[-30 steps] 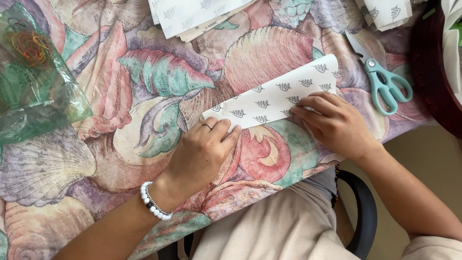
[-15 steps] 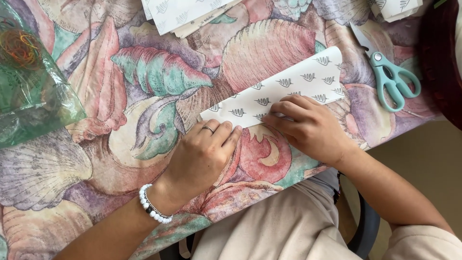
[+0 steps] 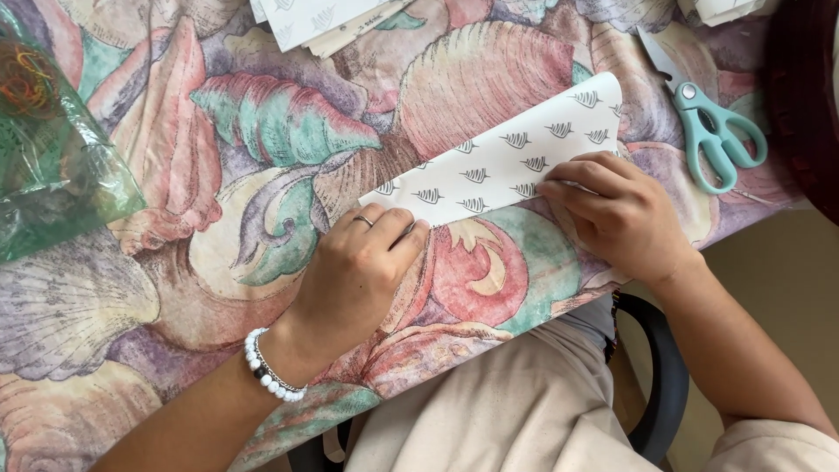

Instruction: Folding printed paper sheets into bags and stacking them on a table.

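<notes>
A folded sheet of white paper [image 3: 507, 162] with small grey leaf marks lies slanted on a table under a shell-patterned cloth [image 3: 262, 131]. My left hand [image 3: 354, 271], with a ring and a white bead bracelet, presses its fingertips on the sheet's lower left end. My right hand [image 3: 616, 210] lies flat on the sheet's near edge further right, fingers spread along the fold. Neither hand lifts the paper; both hold it down against the table.
Teal-handled scissors [image 3: 712, 140] lie shut at the right, beyond my right hand. More patterned paper sheets [image 3: 323, 17] sit at the top edge. A green see-through plastic bag [image 3: 52, 149] with rubber bands rests at the left. A black chair arm [image 3: 664, 385] shows below the table edge.
My right hand has slid left along the paper's near edge and then back a little to the right. My left hand has stayed pressed on the sheet's left end.
</notes>
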